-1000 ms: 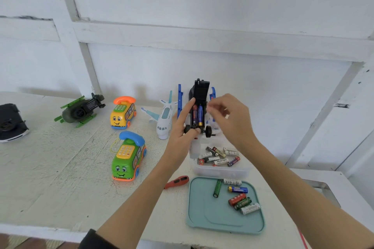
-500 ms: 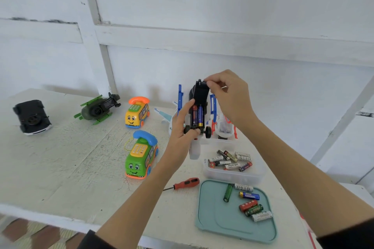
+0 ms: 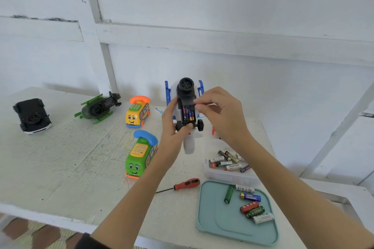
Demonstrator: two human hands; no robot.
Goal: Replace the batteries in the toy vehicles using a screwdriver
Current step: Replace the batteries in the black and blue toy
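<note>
Among the clear box's (image 3: 228, 177) batteries (image 3: 230, 160), "EVEREADY" and "Heybright" labels.

A black plastic toy vehicle with white and blue parts (image 3: 187, 105) is held upright above the bench, underside toward the camera, its battery bay open with batteries (image 3: 189, 115) seated side by side inside and black wheels (image 3: 200, 124) at the lower end. A red-handled screwdriver with a thin dark shaft (image 3: 183, 184) lies flat on the bench, just left of a pale teal plastic tray (image 3: 214, 226) that carries six loose cylindrical batteries (image 3: 250, 202). Behind the tray a clear plastic tub (image 3: 226, 176) holds more loose batteries.
</note>
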